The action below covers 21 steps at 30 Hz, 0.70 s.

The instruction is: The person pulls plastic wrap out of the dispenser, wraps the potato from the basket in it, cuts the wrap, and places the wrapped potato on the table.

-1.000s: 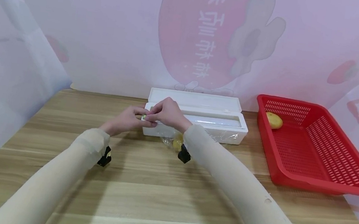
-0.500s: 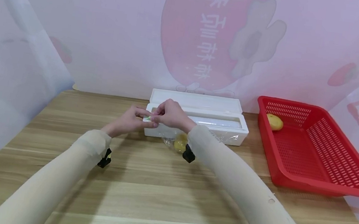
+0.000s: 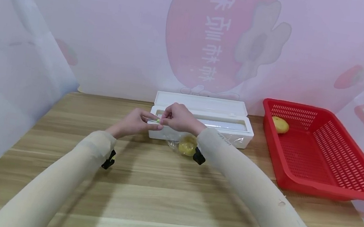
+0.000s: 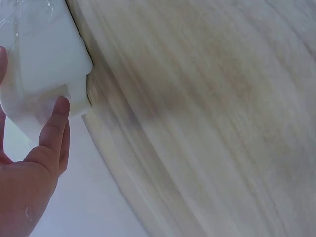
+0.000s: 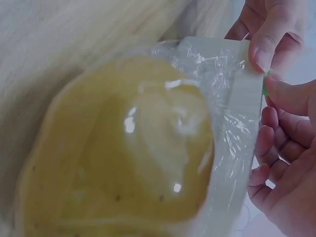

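Note:
A white cling film box (image 3: 248,137) stands with its lid raised at the back of the table, a roll of film (image 3: 223,125) inside. My left hand (image 3: 132,122) grips the box's left end; in the left wrist view a fingertip (image 4: 61,102) presses the end wall. Thumb and finger of my right hand (image 3: 182,119) pinch a small green slide cutter (image 5: 267,84) on the front edge, near the left end. Clear film (image 5: 229,113) hangs over the front and covers a yellow potato (image 3: 187,145) lying before the box, partly hidden by my right wrist in the head view.
To the right stands a red perforated basket (image 3: 286,173) with another potato (image 3: 280,125) in its far left corner. A printed pale cloth (image 3: 126,37) rises behind the wooden table (image 3: 157,198) and along both sides.
My right hand has slid the green cutter a little rightward along the box's front edge. My left hand keeps its grip on the end. The head view has shifted slightly.

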{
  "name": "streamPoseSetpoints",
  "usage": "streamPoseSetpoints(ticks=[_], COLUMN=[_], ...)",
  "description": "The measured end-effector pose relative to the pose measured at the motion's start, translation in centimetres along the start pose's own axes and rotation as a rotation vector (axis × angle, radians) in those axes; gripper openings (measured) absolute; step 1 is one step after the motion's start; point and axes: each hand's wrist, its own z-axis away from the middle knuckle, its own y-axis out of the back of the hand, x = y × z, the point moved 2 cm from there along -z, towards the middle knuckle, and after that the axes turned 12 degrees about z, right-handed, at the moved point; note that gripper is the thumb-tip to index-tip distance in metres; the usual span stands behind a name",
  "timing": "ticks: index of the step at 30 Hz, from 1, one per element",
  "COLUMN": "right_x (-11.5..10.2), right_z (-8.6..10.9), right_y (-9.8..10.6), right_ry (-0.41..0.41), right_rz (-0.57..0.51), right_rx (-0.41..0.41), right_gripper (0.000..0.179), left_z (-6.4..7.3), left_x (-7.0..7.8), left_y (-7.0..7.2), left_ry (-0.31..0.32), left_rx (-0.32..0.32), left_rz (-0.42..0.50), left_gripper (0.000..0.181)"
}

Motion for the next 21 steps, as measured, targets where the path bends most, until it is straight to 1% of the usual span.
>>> streamPoseSetpoints(ticks=[5, 9, 13, 17, 21], right_x=[0.2, 0.4, 0.9, 1.9, 3.5], right_z=[0.2, 0.3, 0.7, 1.7, 3.2], right_y=[0.0, -0.1, 0.3, 1.1, 2.1], right_ry=[-0.006, 0.012, 0.03, 0.039, 0.049], right_rz=[0.024, 0.041, 0.057, 0.07, 0.093], right_rx=[-0.002, -0.003, -0.001, 0.011, 0.021], right_gripper=[0.01, 0.01, 0.01, 0.01, 0.009], left_z=[0.0, 0.1, 0.1, -0.1, 0.0], left_x=[0.1, 0.1, 0.3, 0.3, 0.1], left_y=[0.0, 0.0, -0.2, -0.3, 0.0], left_ry=[0.007, 0.014, 0.012, 0.018, 0.028], left_rx=[-0.008, -0.014, -0.019, -0.019, -0.019], left_rz=[-0.029, -0.031, -0.031, -0.021, -0.015], left_gripper=[0.05, 0.052, 0.049, 0.044, 0.044])
